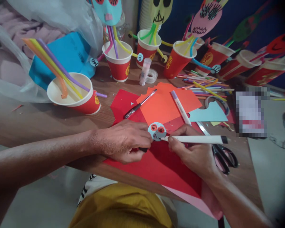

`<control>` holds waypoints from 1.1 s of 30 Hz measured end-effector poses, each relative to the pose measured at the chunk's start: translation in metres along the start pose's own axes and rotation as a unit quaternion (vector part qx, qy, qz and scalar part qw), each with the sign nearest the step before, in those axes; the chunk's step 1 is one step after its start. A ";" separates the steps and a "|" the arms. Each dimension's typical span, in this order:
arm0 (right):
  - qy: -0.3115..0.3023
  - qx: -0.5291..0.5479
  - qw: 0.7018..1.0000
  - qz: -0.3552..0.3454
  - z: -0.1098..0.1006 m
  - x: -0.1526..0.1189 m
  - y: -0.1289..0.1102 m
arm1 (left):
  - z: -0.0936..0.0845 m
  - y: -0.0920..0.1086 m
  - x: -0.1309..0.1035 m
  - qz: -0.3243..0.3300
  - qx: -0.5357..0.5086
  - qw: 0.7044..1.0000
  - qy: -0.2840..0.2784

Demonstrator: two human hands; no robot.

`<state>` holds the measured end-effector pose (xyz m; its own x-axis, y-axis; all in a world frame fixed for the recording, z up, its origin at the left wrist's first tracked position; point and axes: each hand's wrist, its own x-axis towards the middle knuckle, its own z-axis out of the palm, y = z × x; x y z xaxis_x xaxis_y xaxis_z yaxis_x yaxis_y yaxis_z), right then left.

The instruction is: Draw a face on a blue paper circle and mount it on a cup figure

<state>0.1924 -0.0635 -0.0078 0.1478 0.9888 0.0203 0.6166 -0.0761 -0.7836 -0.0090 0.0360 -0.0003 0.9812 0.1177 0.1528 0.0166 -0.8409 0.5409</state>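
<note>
My right hand [194,152] grips a white marker [201,139] with a black end, and its tip touches a small pale blue paper face [157,132] with orange eyes and black dots. From the left, my left hand [123,141] steadies the face's edge with its fingertips. A black marker cap [142,149] shows between the curled fingers of that hand. Beneath both hands lies red paper [154,167]. Just beyond the face, on an orange sheet [166,104], are a black pen [140,104] and a purple-capped marker [180,107].
A tilted paper cup [85,106] with straws stands at left. Several red cups [120,68] with paper faces line the back. Scissors [224,156] lie right of my right hand, near a glue stick [145,71], tape [152,76], loose straws [204,84] and a blurred phone-like object [251,112].
</note>
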 end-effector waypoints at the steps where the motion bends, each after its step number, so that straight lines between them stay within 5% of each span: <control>1: -0.003 -0.006 1.000 -0.004 0.000 0.000 0.000 | 0.000 0.000 0.000 0.000 0.001 1.000 -0.001; 33: -0.030 -0.036 0.999 -0.020 0.002 0.001 -0.004 | 0.000 0.000 0.000 0.002 0.007 1.000 0.007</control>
<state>0.1882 -0.0619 -0.0059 0.0768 0.9970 0.0116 0.6751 -0.0434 -0.7365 -0.0087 0.0358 -0.0006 0.9786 0.1206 0.1667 0.0145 -0.8488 0.5285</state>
